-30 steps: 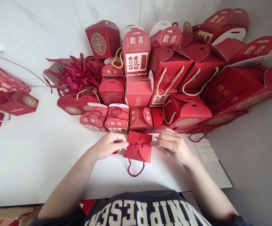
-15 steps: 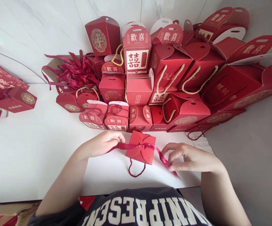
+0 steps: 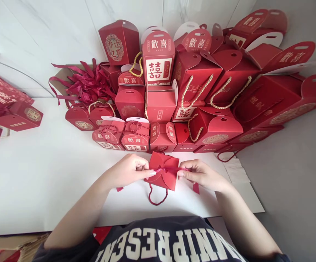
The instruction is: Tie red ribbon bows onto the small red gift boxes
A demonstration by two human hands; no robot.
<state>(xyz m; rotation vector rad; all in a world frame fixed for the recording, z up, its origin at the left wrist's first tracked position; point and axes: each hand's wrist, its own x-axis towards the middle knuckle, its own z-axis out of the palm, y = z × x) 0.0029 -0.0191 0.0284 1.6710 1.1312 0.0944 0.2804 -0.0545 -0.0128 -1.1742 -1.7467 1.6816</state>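
A small red gift box (image 3: 165,180) with overlapping petal flaps stands on the white table in front of me. A dark red cord handle (image 3: 158,203) loops from its near side. Across its top runs a crimson ribbon (image 3: 174,169), crossed or knotted at the middle of the flaps. My left hand (image 3: 134,169) pinches the ribbon at the box's left edge, thumb over the lid. On the other side, my right hand (image 3: 197,174) pinches the ribbon just beyond the right edge. Loose ribbon ends hang below both hands.
Many red gift boxes (image 3: 159,105) are stacked along the back wall. A cardboard box of crimson ribbons (image 3: 88,83) sits at back left. More red boxes (image 3: 21,115) lie at far left. A grey wall (image 3: 291,163) bounds the right side.
Both hands have moved in toward the box. My right hand has closed on the ribbon close to the box, and my left now pinches nearer the knot. The ribbon is pulled straighter.
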